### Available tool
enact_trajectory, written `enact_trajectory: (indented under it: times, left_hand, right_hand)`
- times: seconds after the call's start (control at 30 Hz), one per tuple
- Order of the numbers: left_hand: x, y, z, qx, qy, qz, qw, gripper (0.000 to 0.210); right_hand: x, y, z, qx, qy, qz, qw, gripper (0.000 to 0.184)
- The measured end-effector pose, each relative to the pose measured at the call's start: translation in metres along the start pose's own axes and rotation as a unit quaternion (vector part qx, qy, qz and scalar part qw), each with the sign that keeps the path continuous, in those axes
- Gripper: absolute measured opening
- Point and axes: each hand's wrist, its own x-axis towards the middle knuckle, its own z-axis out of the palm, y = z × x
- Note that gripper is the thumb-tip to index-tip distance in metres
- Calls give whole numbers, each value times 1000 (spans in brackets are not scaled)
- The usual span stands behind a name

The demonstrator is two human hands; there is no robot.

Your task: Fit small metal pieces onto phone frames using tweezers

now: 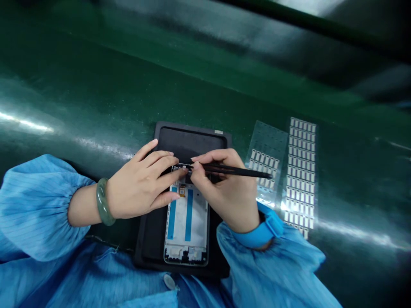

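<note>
A phone mid-frame (198,218) with two blue strips and a small orange flex connector (182,191) lies on a black tray (153,231). My left hand (138,187) reaches over its upper left part, fingers stretched out and fingertips at the top end. Black tweezers (237,170) are gripped in my right hand (229,192), between thumb and fingers. Their tip points left to the top edge of the phone, close to my left fingertips. Whatever lies right at the tip is too small and too covered to make out.
Right of the tray lie two clear sheets of small pale stickers: a partly used one (268,141) and a fuller, longer one (302,167). The green work surface (96,102) runs back to a raised edge. My blue sleeves rest near the tray's front.
</note>
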Motion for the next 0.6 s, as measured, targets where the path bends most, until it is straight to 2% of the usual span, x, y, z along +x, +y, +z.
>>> enact_trajectory:
  times: [0.13, 0.2, 0.43, 0.6]
  left_hand:
    - [0, 1, -2, -7, -16, -4, 1000, 46]
    - [0, 1, -2, -9, -19, -7, 1000, 46]
    - [-2, 1, -2, -12, -12, -7, 1000, 46]
    - [-1, 2, -3, -16, -12, -8, 1000, 45]
  right_hand:
    - [-2, 8, -2, 136, 14, 66, 988, 9]
    - [-3, 11, -3, 164, 30, 73, 983, 10]
    - [-4, 10, -2, 122, -9, 45, 992, 9]
    - [-2, 9, -1, 97, -15, 26, 995, 9]
